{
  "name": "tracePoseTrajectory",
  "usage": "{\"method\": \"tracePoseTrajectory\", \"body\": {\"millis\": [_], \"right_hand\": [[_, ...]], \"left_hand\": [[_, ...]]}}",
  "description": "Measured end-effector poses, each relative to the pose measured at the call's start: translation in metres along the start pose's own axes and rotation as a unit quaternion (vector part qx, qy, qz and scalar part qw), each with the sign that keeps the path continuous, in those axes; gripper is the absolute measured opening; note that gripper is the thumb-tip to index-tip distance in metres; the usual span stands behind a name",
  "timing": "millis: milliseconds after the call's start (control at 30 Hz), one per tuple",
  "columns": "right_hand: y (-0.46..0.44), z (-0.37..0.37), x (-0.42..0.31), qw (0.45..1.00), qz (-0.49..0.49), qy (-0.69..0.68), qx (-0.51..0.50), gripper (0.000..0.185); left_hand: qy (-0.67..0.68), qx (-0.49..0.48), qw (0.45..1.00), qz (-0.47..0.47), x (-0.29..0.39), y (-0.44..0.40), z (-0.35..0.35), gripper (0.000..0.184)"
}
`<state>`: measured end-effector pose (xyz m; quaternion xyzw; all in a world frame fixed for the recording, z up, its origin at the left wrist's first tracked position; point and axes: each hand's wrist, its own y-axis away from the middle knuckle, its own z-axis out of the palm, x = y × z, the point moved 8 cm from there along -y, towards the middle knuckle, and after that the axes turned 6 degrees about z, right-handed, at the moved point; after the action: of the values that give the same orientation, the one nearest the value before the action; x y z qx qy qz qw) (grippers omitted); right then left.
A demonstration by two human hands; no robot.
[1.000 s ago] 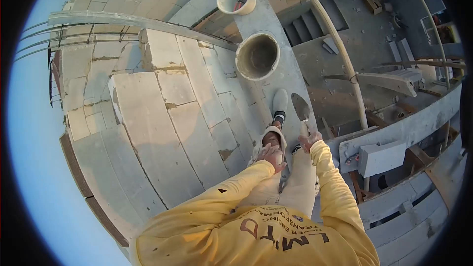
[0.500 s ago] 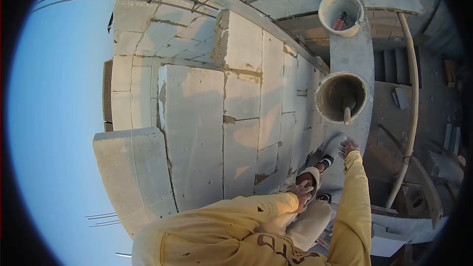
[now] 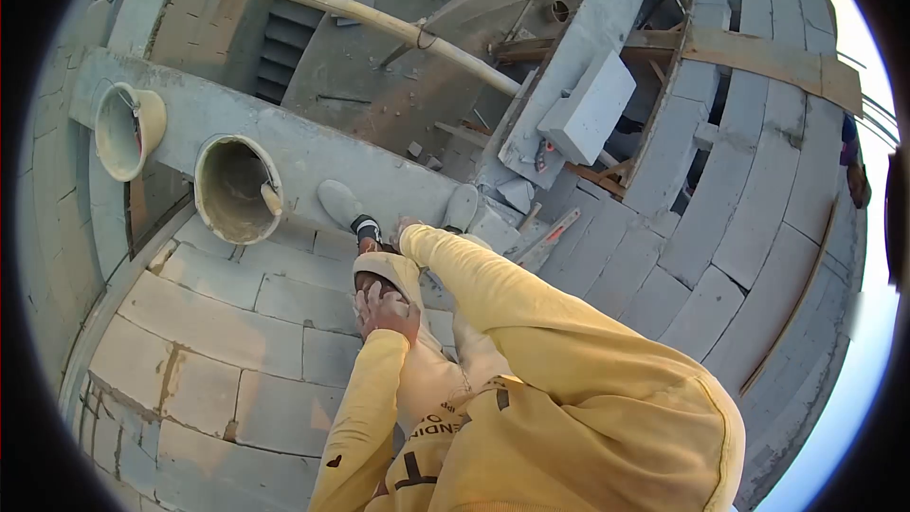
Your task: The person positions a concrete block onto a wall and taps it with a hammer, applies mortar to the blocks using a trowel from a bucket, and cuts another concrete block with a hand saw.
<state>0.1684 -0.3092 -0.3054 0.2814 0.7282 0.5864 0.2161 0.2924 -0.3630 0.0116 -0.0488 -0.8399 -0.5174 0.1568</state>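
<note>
My left hand (image 3: pixel 387 311) lies on my bent leg near the rolled trouser cuff, fingers spread and holding nothing. Beyond it, my right hand (image 3: pixel 408 226) is near my other leg, mostly hidden by the yellow sleeve; its fingers cannot be made out. A mortar-stained bucket (image 3: pixel 210 180) stands on the plank (image 3: pixel 303 147), with a trowel handle (image 3: pixel 272 199) sticking up inside it. Farther left is a second bucket (image 3: pixel 118 133) with a tool in it. My shoe (image 3: pixel 339 204) rests on the plank beside the first bucket.
A pale block (image 3: pixel 588 109) sits on a beam beyond my right arm, near a red-handled tool (image 3: pixel 545 154). A saw-like tool (image 3: pixel 550 237) lies on the blockwork. A wooden pole (image 3: pixel 351 9) crosses above a drop with stairs. Another person's hand (image 3: pixel 858 186) shows at far right.
The view has swung right. The trowel, held in my right hand at first, is now in the bucket. My right hand has drawn back from the buckets; my left stays on my leg.
</note>
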Motion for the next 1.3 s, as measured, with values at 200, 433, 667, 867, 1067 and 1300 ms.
{"method": "tracePoseTrajectory", "body": {"millis": [200,433,667,867,1067,1300], "right_hand": [[0.061,-0.074,0.060,0.997,-0.050,-0.045,-0.027,0.037],[0.121,-0.136,0.245,0.955,0.143,-0.255,-0.037,0.037],[0.071,-0.090,0.416,0.933,0.182,-0.273,0.146,0.022],[0.015,-0.078,0.469,0.926,0.222,-0.294,0.085,0.029],[-0.055,-0.113,0.482,0.918,0.256,-0.294,0.077,0.041],[-0.103,-0.167,0.497,0.838,0.371,-0.378,0.134,0.051]], "left_hand": [[-0.078,0.021,0.997,0.012,0.027,-0.001,0.025,0.031],[-0.189,-0.031,0.981,-0.026,0.072,-0.011,0.037,0.039],[-0.254,-0.011,0.967,-0.022,0.099,-0.019,0.041,0.038],[-0.251,0.025,0.968,0.012,0.095,-0.021,0.047,0.038],[-0.263,0.082,0.959,0.071,0.104,-0.017,0.046,0.037],[-0.277,0.095,0.948,0.122,0.118,-0.019,0.046,0.036]]}}
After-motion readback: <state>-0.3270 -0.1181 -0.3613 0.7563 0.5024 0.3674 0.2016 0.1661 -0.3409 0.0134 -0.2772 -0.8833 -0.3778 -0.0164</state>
